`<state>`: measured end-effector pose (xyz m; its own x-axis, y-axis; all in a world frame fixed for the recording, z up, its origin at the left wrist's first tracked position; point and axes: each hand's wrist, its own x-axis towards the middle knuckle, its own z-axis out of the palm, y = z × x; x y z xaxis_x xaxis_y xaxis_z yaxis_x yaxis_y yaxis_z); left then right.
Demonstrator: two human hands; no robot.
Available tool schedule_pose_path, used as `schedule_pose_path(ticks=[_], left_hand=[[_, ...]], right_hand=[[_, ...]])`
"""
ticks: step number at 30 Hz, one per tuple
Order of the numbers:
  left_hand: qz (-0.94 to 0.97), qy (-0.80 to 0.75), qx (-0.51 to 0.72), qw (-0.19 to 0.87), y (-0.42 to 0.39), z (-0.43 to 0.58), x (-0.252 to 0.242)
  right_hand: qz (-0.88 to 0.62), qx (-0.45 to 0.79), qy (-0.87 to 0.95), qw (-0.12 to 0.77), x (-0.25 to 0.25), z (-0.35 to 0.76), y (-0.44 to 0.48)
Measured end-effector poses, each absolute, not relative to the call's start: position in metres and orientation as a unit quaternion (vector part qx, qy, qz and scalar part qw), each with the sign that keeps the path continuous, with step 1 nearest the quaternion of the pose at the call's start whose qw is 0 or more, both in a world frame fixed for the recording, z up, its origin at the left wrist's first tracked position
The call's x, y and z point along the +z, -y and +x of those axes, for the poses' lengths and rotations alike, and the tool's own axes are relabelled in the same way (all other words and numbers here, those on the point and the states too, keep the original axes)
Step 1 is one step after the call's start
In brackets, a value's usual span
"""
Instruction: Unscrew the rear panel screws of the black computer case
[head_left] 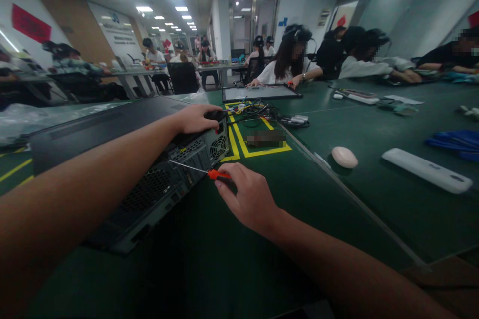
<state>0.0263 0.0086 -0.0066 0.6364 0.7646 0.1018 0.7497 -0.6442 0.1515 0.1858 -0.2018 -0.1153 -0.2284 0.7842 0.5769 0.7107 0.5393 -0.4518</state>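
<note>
A black desktop computer case (pixel 123 154) lies on its side on the green table, its rear panel with fan grille facing right. My left hand (pixel 196 118) rests on the case's top far corner, fingers curled over its edge. My right hand (pixel 249 197) pinches the red handle of a small screwdriver (pixel 202 171). The screwdriver's thin metal shaft points left, its tip against the rear panel of the case.
Tangled cables (pixel 262 112) lie inside a yellow-taped rectangle beyond the case. A flat screen panel (pixel 260 92) lies further back. A white mouse (pixel 344 157) and a white keyboard (pixel 426 170) sit on the right. Several people work at the far tables.
</note>
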Motion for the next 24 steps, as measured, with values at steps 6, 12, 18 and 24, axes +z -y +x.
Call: schedule_pose_path(ticks=[6, 12, 18, 24], left_hand=[[0.904, -0.419, 0.07, 0.045, -0.0079, 0.0265, -0.0064], [0.903, -0.419, 0.078, 0.053, -0.0076, 0.0268, -0.0065], [0.908, -0.41, 0.073, 0.046, -0.007, 0.0264, -0.0062], [0.904, -0.415, 0.081, 0.065, -0.0053, 0.0266, -0.0052]], right_hand=[[-0.478, 0.039, 0.782, 0.397, -0.1149, 0.1861, 0.2018], [-0.479, 0.037, 0.781, 0.4, -0.1156, 0.1852, 0.2016], [-0.481, 0.048, 0.778, 0.402, -0.114, 0.1854, 0.2029], [-0.476, 0.036, 0.775, 0.413, -0.112, 0.1847, 0.2044]])
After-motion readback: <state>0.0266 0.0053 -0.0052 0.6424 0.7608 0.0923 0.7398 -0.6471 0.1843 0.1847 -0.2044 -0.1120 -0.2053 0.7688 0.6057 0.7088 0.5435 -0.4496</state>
